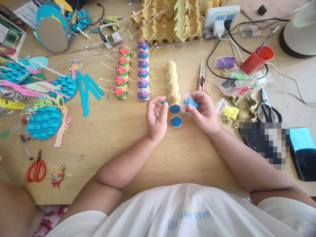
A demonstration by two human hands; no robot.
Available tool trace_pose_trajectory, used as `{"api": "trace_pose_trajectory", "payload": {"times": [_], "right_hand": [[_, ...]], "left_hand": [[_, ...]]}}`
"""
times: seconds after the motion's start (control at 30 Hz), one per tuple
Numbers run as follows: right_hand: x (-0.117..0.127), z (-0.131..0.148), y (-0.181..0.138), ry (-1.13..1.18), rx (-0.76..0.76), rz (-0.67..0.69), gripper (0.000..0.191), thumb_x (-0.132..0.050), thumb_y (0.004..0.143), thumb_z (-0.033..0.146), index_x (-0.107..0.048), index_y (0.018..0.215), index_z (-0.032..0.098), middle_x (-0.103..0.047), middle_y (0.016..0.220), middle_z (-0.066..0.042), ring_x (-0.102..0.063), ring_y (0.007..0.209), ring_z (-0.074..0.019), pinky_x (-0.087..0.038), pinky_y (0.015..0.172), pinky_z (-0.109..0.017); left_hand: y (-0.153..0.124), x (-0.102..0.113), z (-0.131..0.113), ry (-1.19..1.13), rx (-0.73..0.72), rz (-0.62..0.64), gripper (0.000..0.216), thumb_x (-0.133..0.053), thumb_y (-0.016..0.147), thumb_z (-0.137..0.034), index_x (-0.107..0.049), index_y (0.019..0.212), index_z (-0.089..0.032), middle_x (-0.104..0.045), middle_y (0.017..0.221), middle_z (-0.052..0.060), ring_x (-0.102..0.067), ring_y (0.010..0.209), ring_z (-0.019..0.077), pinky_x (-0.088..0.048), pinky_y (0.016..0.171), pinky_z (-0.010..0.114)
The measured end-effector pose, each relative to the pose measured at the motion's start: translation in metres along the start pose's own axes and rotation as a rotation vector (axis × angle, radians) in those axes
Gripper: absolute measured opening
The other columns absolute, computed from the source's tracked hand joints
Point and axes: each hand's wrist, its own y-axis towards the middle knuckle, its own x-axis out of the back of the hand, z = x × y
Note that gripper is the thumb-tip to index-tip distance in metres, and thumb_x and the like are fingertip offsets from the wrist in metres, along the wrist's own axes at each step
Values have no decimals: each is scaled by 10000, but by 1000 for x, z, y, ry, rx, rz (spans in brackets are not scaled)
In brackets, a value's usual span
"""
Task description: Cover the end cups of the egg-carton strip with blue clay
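My left hand [157, 117] pinches a small bit of blue clay [164, 102] between thumb and fingertips. Across from it, my right hand [204, 110] grips a clear plastic bag with blue clay [192, 102] inside. Between the hands runs a row of bare egg-carton cups [172, 77]. At its near end, two cups have flat blue faces [176, 121]. A thin blue stick shows partly beside the right thumb. Farther off stand two painted carton caterpillars, one red and green [120, 70], one purple and blue [142, 73], both with pins stuck in.
A utility knife [201, 77] lies beyond my right hand. To the right are bagged clay, yellow clay [230, 112], black scissors [266, 107], a red cup [258, 59] and a phone [303, 154]. Blue woven discs [44, 122] and red scissors [37, 169] lie left. Egg trays [163, 28] stand behind.
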Motion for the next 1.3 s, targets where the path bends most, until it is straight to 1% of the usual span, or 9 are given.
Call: {"api": "trace_pose_trajectory", "payload": {"times": [0.07,0.23,0.4,0.57,0.7,0.9,1.1,1.17,1.3], "right_hand": [[0,-1,0,43,-5,28,491,-784,1066,638,-619,1401,319,-756,1273,-80,-782,1073,-234,-731,883,-396],[-3,1,0,50,23,54,481,-759,1080,638,-601,1415,331,-743,1273,-73,-784,1014,-223,-725,812,-370],[-3,4,-1,-10,37,94,449,-706,1098,659,-582,1391,343,-742,1155,-62,-768,955,-245,-710,821,-428],[-2,4,-1,-96,108,92,402,-674,1119,630,-591,1391,345,-740,1203,-85,-768,1047,-279,-696,912,-487],[-1,6,-1,-105,90,98,449,-666,1105,679,-608,1388,335,-750,1217,-88,-767,1072,-289,-692,941,-498],[4,16,1,-110,93,175,474,-660,1108,680,-690,1397,305,-791,1265,-98,-765,1139,-297,-650,1030,-504],[6,22,8,-135,101,206,362,-719,1097,626,-784,1079,270,-796,1005,-59,-738,930,-241,-623,908,-438],[5,20,9,-105,76,168,361,-749,1083,623,-776,1019,269,-787,975,-53,-733,920,-235,-621,903,-434],[3,15,9,-36,38,48,386,-779,1052,670,-770,988,289,-781,975,-48,-739,949,-247,-630,918,-455]], "left_hand": [[-1,2,-8,1,-62,102,339,-671,1130,-613,-701,1289,-315,-799,1268,50,-746,1227,203,-588,1026,369],[4,5,-22,139,-192,270,451,-621,1119,-708,-745,1202,-282,-823,1134,51,-746,1110,223,-543,1074,419],[7,6,-25,138,-173,364,470,-588,1125,-723,-763,1129,-287,-840,1062,39,-726,1045,224,-558,1031,410],[3,4,-27,27,-89,357,461,-599,1125,-713,-754,1080,-281,-824,1026,44,-727,1011,213,-594,973,385],[1,2,-24,-27,5,365,499,-696,1051,-766,-764,1033,-273,-820,1014,50,-764,1010,208,-615,947,379],[0,2,-19,-144,36,334,520,-790,970,-785,-764,902,-270,-763,889,9,-726,875,168,-586,844,344],[0,1,-18,-122,-1,298,603,-734,974,-836,-640,806,-264,-667,795,-12,-670,812,168,-571,818,355],[-1,1,-18,-98,-40,285,578,-736,972,-836,-662,869,-271,-689,832,-9,-677,840,174,-570,842,361],[0,2,-17,-20,-106,230,569,-733,968,-838,-741,1150,-299,-764,976,4,-708,938,192,-561,903,374]]}}
